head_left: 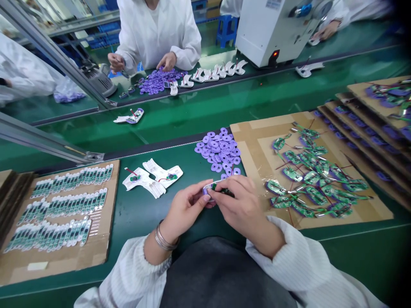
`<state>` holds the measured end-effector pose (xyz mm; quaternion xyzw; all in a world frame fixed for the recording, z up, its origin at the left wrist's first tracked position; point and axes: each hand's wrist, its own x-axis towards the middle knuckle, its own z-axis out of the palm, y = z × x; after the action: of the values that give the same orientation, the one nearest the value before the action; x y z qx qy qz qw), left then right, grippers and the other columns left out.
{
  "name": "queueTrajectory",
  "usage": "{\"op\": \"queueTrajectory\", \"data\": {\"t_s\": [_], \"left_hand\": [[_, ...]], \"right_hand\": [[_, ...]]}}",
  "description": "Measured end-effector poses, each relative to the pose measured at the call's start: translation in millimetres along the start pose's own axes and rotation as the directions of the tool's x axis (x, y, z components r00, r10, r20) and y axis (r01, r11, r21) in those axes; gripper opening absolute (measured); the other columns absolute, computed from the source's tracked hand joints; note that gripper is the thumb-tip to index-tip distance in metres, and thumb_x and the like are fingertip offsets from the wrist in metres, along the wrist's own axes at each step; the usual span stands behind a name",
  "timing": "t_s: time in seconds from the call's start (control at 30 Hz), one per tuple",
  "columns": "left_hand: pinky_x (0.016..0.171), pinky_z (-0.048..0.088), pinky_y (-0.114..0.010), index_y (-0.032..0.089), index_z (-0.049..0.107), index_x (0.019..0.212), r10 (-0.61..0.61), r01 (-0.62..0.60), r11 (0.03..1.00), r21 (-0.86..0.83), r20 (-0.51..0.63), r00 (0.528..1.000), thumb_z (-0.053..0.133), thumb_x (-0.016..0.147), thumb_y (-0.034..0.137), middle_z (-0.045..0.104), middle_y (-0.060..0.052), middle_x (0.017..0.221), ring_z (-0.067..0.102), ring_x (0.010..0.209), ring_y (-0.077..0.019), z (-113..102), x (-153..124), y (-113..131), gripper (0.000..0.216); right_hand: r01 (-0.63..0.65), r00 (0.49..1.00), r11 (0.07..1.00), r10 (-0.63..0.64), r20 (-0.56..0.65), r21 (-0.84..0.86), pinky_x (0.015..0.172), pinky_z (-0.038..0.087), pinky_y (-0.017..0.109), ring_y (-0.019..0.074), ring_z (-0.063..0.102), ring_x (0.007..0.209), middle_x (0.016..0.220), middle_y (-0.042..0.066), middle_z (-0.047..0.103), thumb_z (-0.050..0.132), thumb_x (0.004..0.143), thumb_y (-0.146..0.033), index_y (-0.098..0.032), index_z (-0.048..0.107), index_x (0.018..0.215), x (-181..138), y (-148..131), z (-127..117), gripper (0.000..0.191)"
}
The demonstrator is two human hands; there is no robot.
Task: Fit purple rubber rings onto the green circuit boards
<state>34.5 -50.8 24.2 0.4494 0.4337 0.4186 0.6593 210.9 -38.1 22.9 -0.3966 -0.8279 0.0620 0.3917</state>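
Observation:
My left hand (188,205) is closed around a small white and purple plastic housing (208,188) at the bench's near edge. My right hand (242,203) pinches a small green circuit board (226,192) at that housing, and its fingers hide much of both. Just beyond my hands lies a pile of purple ring-shaped pieces (220,147). Two white plastic shells (141,182) with small green boards and red wires lie to the left of my hands. To the right, many wired green circuit boards (311,175) with purple undersides are heaped on cardboard.
At left, a cardboard sheet (102,239) carries rows of narrow green boards (70,179). Stacked cardboard layers (362,132) rise at far right. A green conveyor belt (192,115) runs behind the bench, below a metal frame (58,51). Across it, a co-worker (157,34) handles purple pieces.

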Motion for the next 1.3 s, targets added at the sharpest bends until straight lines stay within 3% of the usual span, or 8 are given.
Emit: {"op": "queueTrajectory", "data": {"t_s": [0.1, 0.2, 0.33, 0.53, 0.7, 0.87, 1.0, 1.3], "left_hand": [[0.079, 0.060, -0.030, 0.021, 0.066, 0.119, 0.008, -0.009, 1.000, -0.013, -0.030, 1.000, 0.068, 0.085, 0.029, 0.071, -0.008, 0.109, 0.070, 0.086, -0.0175, -2, -1, -2, 0.036], [0.077, 0.060, -0.030, 0.019, 0.067, 0.117, 0.046, -0.043, 0.998, 0.039, -0.061, 0.997, 0.067, 0.085, 0.030, 0.071, -0.009, 0.109, 0.070, 0.083, -0.0179, -4, -3, -2, 0.033], [0.076, 0.060, -0.030, 0.018, 0.068, 0.117, 0.100, -0.086, 0.985, 0.151, -0.088, 0.991, 0.063, 0.088, 0.031, 0.072, -0.009, 0.105, 0.070, 0.076, -0.0169, -2, -6, 0, 0.032], [0.075, 0.058, -0.030, 0.019, 0.069, 0.111, 0.084, -0.053, 0.964, 0.259, -0.107, 0.991, 0.070, 0.082, 0.031, 0.070, -0.010, 0.110, 0.068, 0.087, -0.0208, -5, 0, 0, 0.032], [0.057, 0.054, -0.024, 0.016, 0.070, 0.102, 0.077, -0.032, 0.980, 0.195, -0.228, 0.971, 0.072, 0.079, 0.033, 0.071, -0.006, 0.085, 0.065, 0.062, -0.0138, -22, 10, -2, 0.029], [0.050, 0.050, -0.021, 0.014, 0.068, 0.105, 0.052, -0.015, 0.993, 0.116, -0.324, 0.945, 0.074, 0.077, 0.032, 0.068, -0.002, 0.072, 0.062, 0.054, -0.0114, -31, 15, -1, 0.034], [0.053, 0.053, -0.022, 0.016, 0.064, 0.108, 0.007, -0.010, 1.000, -0.006, -0.403, 0.915, 0.073, 0.076, 0.034, 0.068, -0.001, 0.076, 0.063, 0.055, -0.0110, -29, 18, 3, 0.038], [0.054, 0.055, -0.026, 0.013, 0.059, 0.115, -0.053, 0.055, 0.998, 0.015, -0.107, 0.993, 0.066, 0.083, 0.033, 0.066, -0.002, 0.066, 0.064, 0.057, -0.0152, -31, 15, 19, 0.039]], "right_hand": [[-0.100, 0.995, 0.994, 0.100, 0.008, -0.046, 0.094, 0.042, 0.046, 0.0267, 0.053, 0.107, 0.109, 0.007, 0.061, 0.068, 0.085, -0.024, -0.024, 0.068, 0.099, 4, 1, -3, 0.014], [-0.218, 0.973, 0.974, 0.213, 0.091, 0.054, 0.097, 0.045, 0.045, 0.0281, 0.051, 0.117, 0.125, 0.013, 0.054, 0.070, 0.081, -0.027, -0.018, 0.058, 0.114, 8, 3, -4, 0.036], [-0.338, 0.930, 0.920, 0.295, 0.219, 0.196, 0.088, 0.052, 0.040, 0.0224, 0.060, 0.103, 0.113, 0.007, 0.061, 0.065, 0.083, -0.021, -0.023, 0.051, 0.119, 8, 3, 0, 0.039], [-0.352, 0.921, 0.911, 0.295, 0.256, 0.216, 0.088, 0.054, 0.041, 0.0223, 0.060, 0.103, 0.111, 0.007, 0.061, 0.058, 0.085, -0.019, -0.023, 0.051, 0.120, 8, -3, 4, 0.036], [-0.308, 0.922, 0.917, 0.222, 0.316, 0.254, 0.105, 0.046, 0.046, 0.0244, 0.044, 0.129, 0.138, 0.010, 0.045, 0.063, 0.083, -0.023, -0.025, 0.038, 0.138, 11, -2, -11, 0.060], [-0.494, 0.848, 0.832, 0.397, 0.351, 0.252, 0.083, 0.059, 0.042, 0.0226, 0.061, 0.104, 0.128, 0.012, 0.053, 0.067, 0.082, -0.035, -0.024, 0.035, 0.138, 2, 14, -14, 0.066], [-0.553, 0.830, 0.761, 0.470, 0.300, 0.339, 0.075, 0.061, 0.036, 0.0213, 0.061, 0.104, 0.134, 0.015, 0.048, 0.066, 0.083, -0.034, -0.022, 0.033, 0.138, 0, 22, -9, 0.066], [-0.402, 0.888, 0.881, 0.308, 0.342, 0.249, 0.081, 0.056, 0.039, 0.0217, 0.065, 0.095, 0.111, 0.008, 0.066, 0.058, 0.088, -0.025, -0.022, 0.053, 0.123, 14, 18, -3, 0.036]]}}
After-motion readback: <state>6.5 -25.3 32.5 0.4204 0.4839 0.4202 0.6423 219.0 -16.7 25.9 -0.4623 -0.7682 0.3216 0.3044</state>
